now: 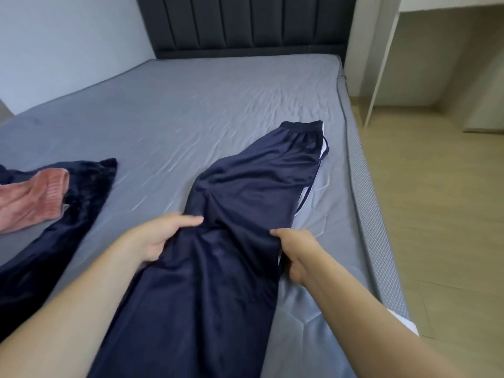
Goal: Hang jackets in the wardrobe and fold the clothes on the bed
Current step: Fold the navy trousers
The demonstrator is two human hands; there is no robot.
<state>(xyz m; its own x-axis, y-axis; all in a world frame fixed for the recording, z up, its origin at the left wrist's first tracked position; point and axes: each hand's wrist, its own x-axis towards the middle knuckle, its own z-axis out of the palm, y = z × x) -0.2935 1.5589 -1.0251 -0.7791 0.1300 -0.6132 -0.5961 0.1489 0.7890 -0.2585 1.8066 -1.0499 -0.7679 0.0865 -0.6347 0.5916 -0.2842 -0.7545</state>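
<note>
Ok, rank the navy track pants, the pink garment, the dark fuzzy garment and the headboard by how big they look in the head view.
1. navy track pants, though they lie nearest the camera.
2. and 3. dark fuzzy garment and headboard: both cut by the frame, too close to rank.
4. pink garment, also cut off.

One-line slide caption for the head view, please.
Both hands, left and right, grip navy track pants laid along the grey bed, near a pink garment.
</note>
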